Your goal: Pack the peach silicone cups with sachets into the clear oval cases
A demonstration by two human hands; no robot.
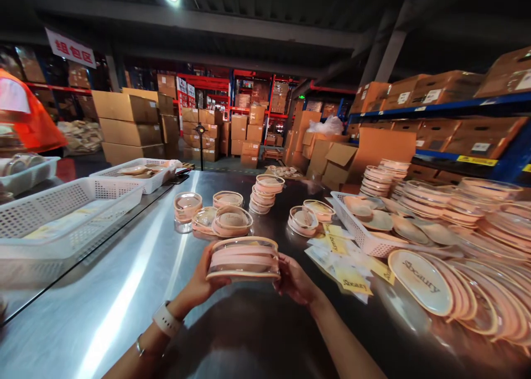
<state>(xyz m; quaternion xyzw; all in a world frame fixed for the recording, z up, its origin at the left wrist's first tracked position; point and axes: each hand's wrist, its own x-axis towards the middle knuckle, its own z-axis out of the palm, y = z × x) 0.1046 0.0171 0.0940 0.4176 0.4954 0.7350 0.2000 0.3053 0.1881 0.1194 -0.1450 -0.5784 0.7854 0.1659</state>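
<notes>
Between both hands, just above the metal table [136, 279], is a clear oval cosmetic pouch [244, 259] with cream piping and pink bands round its side. My left hand [199, 282] grips its left end, with a white watch on the wrist. My right hand [296, 280] is closed on the opposite end. Behind it sit similar round clear pouches [232, 221], and a small stack of them [265, 193] stands farther back. Yellow and white printed cards [342, 260] in clear sleeves lie to the right of my right hand.
White perforated baskets [120, 202] stand along the left. Another white basket [365, 240] on the right holds flat pink pieces, beside fanned flat pouches [423, 282] with printed lettering. Cardboard boxes [128, 127] and shelving lie beyond. A person in an orange vest [35, 119] is at far left.
</notes>
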